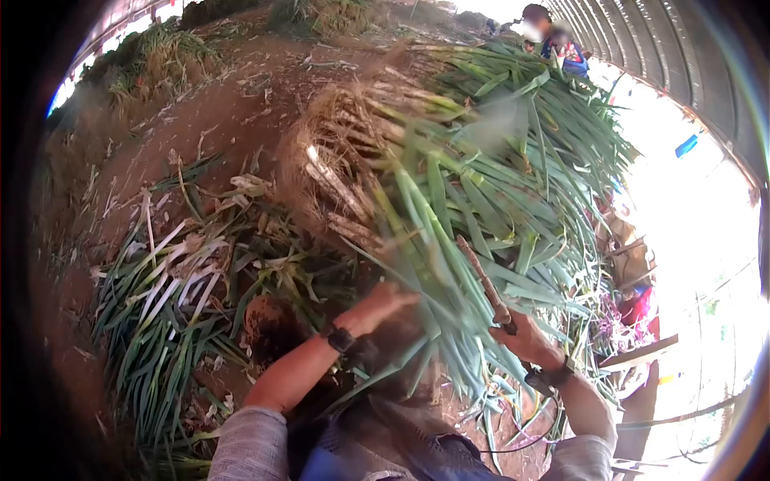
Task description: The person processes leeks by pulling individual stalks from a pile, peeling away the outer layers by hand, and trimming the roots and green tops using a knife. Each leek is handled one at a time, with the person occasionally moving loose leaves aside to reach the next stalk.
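Beside the green leaves of a long leek (425,216) is my left hand (383,306), smeared by motion, with a dark watch on the wrist. Its fingers are too blurred to tell what they hold. My right hand (529,341), closed, grips a thin brown stick-like tool (480,276) that points up and to the left over the leaves. A large heap of leeks (505,184) lies in front of me, roots to the left and leaves to the right. Leeks with whiter stems (172,276) lie in a smaller pile at the left.
Brown soil (216,132) with scattered leaf scraps stretches behind the heap. More plants (164,60) are piled at the back left. Two people (553,44) are at the back right. A wooden board (639,353) and pink strings (626,325) lie at the right.
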Motion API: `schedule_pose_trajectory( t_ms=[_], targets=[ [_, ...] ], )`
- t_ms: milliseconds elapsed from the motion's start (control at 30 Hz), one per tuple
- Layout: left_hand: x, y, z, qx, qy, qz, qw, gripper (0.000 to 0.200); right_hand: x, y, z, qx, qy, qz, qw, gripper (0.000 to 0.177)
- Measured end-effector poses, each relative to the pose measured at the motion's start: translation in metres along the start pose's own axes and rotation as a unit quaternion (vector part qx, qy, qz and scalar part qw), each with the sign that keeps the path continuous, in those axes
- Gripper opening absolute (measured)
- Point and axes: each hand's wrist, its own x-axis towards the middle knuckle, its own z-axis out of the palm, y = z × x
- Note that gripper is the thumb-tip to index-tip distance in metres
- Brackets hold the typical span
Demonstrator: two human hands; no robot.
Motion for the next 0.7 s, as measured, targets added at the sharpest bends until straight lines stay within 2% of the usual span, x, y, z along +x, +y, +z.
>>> schedule_pose_trajectory(
  t_ms=[33,100,233,300,367,433,467,500,567,600,667,700],
  targets=[
    [-0.003,-0.004,-0.009,0.037,0.008,0.048,0.998,0.038,-0.001,-0.003,0.004,-0.014,-0.004,0.014,1.000,0.033],
    [-0.006,-0.004,-0.020,0.094,0.138,0.139,0.976,0.035,0.001,-0.006,0.012,-0.029,-0.008,0.023,0.999,0.033],
    [-0.020,0.015,-0.010,0.006,0.153,0.174,0.973,0.029,0.010,-0.006,0.031,-0.012,-0.011,-0.001,1.000,0.036],
    [-0.011,0.018,-0.002,0.122,0.142,0.125,0.974,0.032,0.018,-0.021,0.038,-0.060,-0.028,-0.035,0.997,0.038],
    [0.000,0.020,0.012,0.129,0.127,0.131,0.975,0.033,0.024,-0.041,0.046,-0.085,-0.040,-0.033,0.995,0.039],
    [0.012,0.017,0.024,0.088,0.124,0.345,0.926,0.030,0.033,-0.048,0.052,-0.106,-0.049,-0.084,0.990,0.039],
    [0.011,0.014,0.022,0.036,0.128,0.218,0.967,0.025,0.036,-0.053,0.052,-0.109,-0.066,-0.078,0.989,0.041],
    [0.013,0.017,0.021,0.034,0.131,0.220,0.966,0.025,0.037,-0.058,0.051,-0.111,-0.068,-0.080,0.988,0.041],
    [0.018,0.023,0.022,-0.086,0.100,0.225,0.965,0.021,0.037,-0.064,0.052,-0.065,0.024,-0.154,0.986,0.046],
    [0.017,0.029,0.022,-0.090,0.101,0.223,0.965,0.021,0.038,-0.061,0.051,-0.066,0.021,-0.153,0.986,0.046],
    [0.017,0.053,0.020,-0.034,0.100,0.284,0.953,0.022,0.047,-0.051,0.046,-0.125,0.140,-0.285,0.940,0.050],
    [0.024,0.062,0.013,-0.033,0.098,0.284,0.953,0.022,0.052,-0.049,0.040,-0.126,0.142,-0.284,0.940,0.050]
  ],
)
